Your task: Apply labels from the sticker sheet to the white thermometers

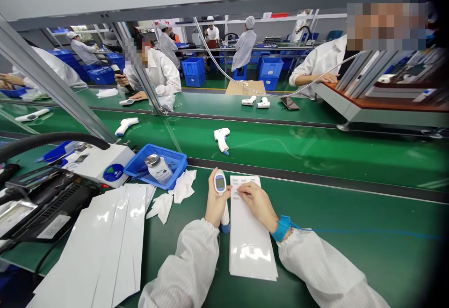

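We've got the left hand (pixel 214 204) curled closed around the handle of a white infrared thermometer (pixel 220 182). The hold looks firm, display facing up, blue butt end down by the green conveyor belt (pixel 336 238); can't tell if it touches. The right hand (pixel 256 206) is open, its fingers (pixel 245 190) lying on the printed top end of a stack of glossy white sheets (pixel 251 254), resting there with no pinch. The thermometer sits just left of that stack. A blue wrist strap (pixel 282 228) circles the right wrist, its cord running off right along the belt.

Just past the hands, we note a blue plastic tray (pixel 156 162) holding a metal-capped bottle (pixel 159 170), with white wipes (pixel 184 186) beside it. Further left lies a loose pile of white sheets (pixel 101 238).

Risks: a one-handed hold could let the thermometer slip and hit the belt, scuffing the display. The glossy stack has only light finger pressure on it, so it could slide and fan out. The strap cord could snag the stack if dragged across.
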Available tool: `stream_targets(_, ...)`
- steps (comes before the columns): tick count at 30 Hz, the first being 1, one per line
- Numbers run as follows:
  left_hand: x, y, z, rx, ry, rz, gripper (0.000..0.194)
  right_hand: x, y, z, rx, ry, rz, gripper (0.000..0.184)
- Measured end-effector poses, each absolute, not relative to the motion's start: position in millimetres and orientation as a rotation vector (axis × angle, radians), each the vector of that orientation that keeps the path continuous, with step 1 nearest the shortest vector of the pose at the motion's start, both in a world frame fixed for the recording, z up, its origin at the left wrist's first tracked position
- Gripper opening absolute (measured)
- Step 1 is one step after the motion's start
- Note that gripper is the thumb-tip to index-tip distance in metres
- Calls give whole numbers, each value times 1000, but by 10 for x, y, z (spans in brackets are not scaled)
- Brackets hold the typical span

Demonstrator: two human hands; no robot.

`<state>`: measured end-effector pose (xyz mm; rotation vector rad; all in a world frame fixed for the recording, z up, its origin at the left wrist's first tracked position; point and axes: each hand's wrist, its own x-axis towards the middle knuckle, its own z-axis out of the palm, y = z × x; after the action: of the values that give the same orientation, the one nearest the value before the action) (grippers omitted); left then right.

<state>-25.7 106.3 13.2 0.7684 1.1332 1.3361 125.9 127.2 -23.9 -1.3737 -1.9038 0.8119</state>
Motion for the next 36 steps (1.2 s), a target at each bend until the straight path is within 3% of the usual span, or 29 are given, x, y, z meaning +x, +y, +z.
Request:
stream_targets(12,-191,1232,-23,944,1172,1267,80,1137,1371,-79,-1425,-1840,967,9)
stream_targets(16,-201,1255,11,940,1186,1253,79,1222,1081,221,-1294,-1897,1237,11)
stream_targets(19,-204,1193,94,921,1183,1213,78,1367,807,485,-1170,-1865,1652,3)
stream_targets(22,-161,972,213,902,1169,1106,82,1483,594,658,-1120,-1675,1948,9)
stream_targets(28,-2,312,335,953,1104,1049,68,1505,385,683,-1184,-1659,1671,7)
stream_targets(32,-189,90,418,775,1188,1021,71,1539,339,674,-1209,-1735,1628,9)
stream_targets(36,-932,-77,711,560,1447,1488,74,1704,286,489,-1260,-1854,1535,16)
